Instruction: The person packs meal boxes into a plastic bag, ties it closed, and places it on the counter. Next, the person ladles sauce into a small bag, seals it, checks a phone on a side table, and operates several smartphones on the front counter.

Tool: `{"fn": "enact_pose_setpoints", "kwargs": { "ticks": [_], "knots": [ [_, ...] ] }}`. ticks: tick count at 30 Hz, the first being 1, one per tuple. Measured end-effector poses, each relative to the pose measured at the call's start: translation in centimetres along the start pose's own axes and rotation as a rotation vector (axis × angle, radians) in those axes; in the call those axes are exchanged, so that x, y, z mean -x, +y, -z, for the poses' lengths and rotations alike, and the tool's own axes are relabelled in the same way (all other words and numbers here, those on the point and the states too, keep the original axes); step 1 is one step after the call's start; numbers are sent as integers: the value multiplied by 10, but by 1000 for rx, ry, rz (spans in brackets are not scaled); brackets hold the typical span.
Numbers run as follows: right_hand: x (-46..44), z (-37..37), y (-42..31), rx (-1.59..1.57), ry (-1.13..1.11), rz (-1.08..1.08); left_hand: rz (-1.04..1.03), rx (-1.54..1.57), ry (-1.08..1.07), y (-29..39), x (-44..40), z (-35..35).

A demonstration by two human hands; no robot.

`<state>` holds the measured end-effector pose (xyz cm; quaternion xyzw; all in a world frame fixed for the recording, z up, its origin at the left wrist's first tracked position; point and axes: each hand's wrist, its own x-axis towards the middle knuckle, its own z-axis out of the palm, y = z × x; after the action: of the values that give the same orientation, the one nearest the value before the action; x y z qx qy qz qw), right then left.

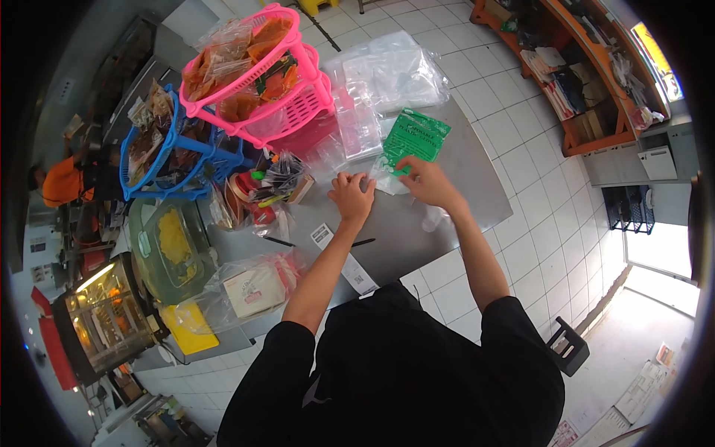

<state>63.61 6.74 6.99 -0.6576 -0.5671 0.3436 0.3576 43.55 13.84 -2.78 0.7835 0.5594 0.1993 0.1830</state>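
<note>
Head view: thin film could catch between packet and fingertips
The green packet (415,139) lies flat towards the far right of the desk (477,179), beside the stack of clear bags (395,71). The right grip (430,185) is partly curled, fingertips at the packet's near edge; I cannot tell whether it pinches the packet or the clear film (386,181) there. The left grip (352,198) is bent, fingertips down just left of that film; whether it holds anything I cannot tell. Such thin, slippery plastic could cling, bunch or tear if pulled unevenly, and a sharp tug might drag the packet along. A careless sweep to the far side could slide loose bags off the edge, or knock the heaped pink baskets (304,104)
</note>
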Motion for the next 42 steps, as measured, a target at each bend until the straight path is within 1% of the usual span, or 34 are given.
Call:
{"fn": "enact_pose_setpoints", "kwargs": {
  "ticks": [1,3,6,7,10,13,16,19,22,25,28,31,34,37,42],
  "knots": [
    [-8,-18,13,36,-18,1,7,-12,29,1,3,-4],
    [-20,-49,36,106,-45,6,27,47,17,1,4,-9],
    [-24,-72,53,198,8,-48,44,69,-4,6,-2,-8],
    [-25,-74,55,175,12,-62,53,67,-13,7,-3,-7],
    [-22,-75,56,126,4,-97,6,79,-36,6,-3,-5],
    [-21,-71,56,143,-20,-96,25,114,-15,3,-5,-7],
    [-20,-73,56,200,-23,-78,110,32,51,5,-5,-10],
    [-19,-77,57,233,-21,-70,92,-19,-84,0,-6,-7],
    [-19,-79,56,239,1,-87,106,9,-128,-2,-10,-6],
    [-19,-78,55,238,9,-88,185,98,-108,0,-12,-10],
    [-19,-78,57,231,11,-87,203,59,-8,-1,-13,-13],
    [-20,-79,58,234,15,-85,217,86,-127,-1,-18,-3],
    [-19,-79,58,232,22,-91,254,222,-194,-2,-19,2],
    [-20,-79,57,236,29,-83,70,235,-32,-11,-16,-9],
    [-18,-77,52,222,37,-69,-95,88,-26,-1,-15,2]
  ]
}}
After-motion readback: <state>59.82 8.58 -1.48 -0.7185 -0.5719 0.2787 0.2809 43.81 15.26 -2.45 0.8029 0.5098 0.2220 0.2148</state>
